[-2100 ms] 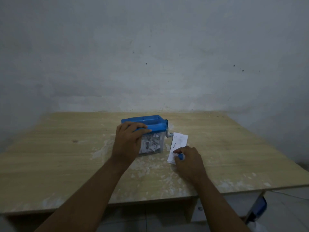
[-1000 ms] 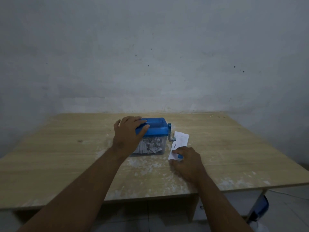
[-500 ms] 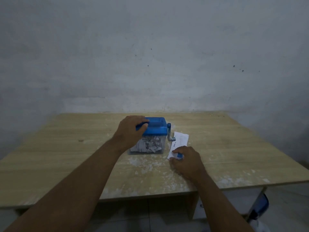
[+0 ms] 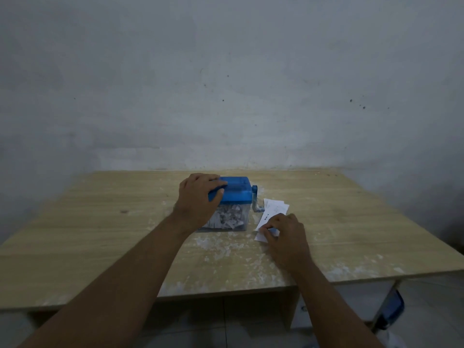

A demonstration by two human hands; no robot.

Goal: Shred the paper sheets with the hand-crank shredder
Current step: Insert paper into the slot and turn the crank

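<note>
I see a pale wood-grain counter [image 4: 100, 234] dusted with white flecks, rough grey plaster wall [image 4: 226, 84] behind. Mid-counter, the shredder [image 4: 238, 192]: blue plastic lid, clear box packed with shreds. Left hand [image 4: 198, 199] fingers curl over the lid's left end; right hand [image 4: 286, 237] fingers pinch the blue crank knob [image 4: 273, 231] over flat white paper sheets [image 4: 275, 209] just beside it

Both bare forearms reach forward. Left hand [image 4: 198, 199] curled over blue plastic shredder top [image 4: 237, 193], thumb on its near edge. Right hand [image 4: 285, 234] knuckles-up, fingertips pinching small blue crank knob [image 4: 273, 231].
</note>
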